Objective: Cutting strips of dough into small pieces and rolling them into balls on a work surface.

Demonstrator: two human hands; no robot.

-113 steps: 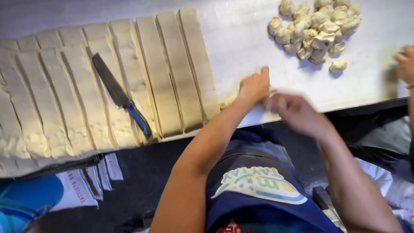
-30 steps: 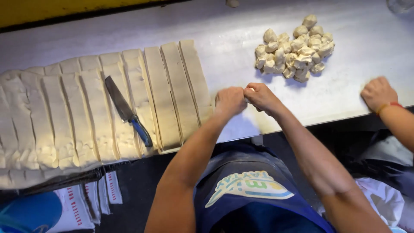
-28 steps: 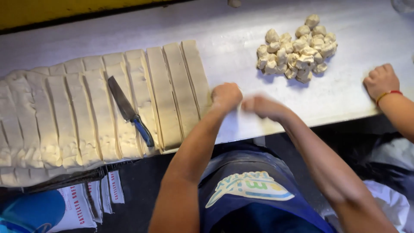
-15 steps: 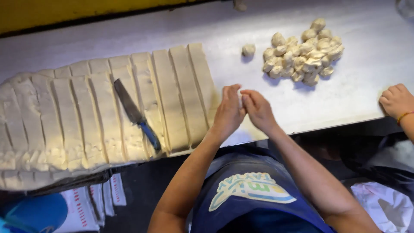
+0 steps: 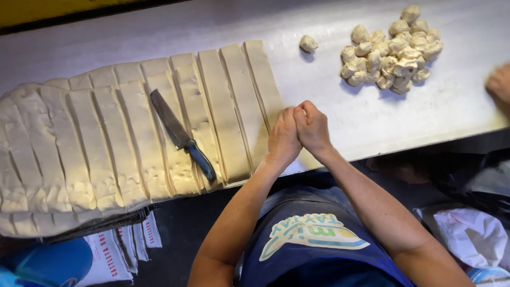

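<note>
My left hand and my right hand are closed fists pressed knuckle to knuckle at the table's near edge. They sit at the near end of the rightmost dough strip and pinch it; the dough between them is mostly hidden. That strip is the last of several long strips cut from a flat dough slab. A knife with a blue handle lies across the strips to the left of my hands. A pile of small dough lumps sits at the far right, with one loose lump just left of it.
The metal table is dusted with flour. Another person's hand shows at the right edge. Below the table lie printed white sacks, a blue object and a white bag.
My hands, apart a second ago, have closed together at the strip's near end. One loose lump now lies left of the pile. The other person's hand has shifted toward the right edge.
</note>
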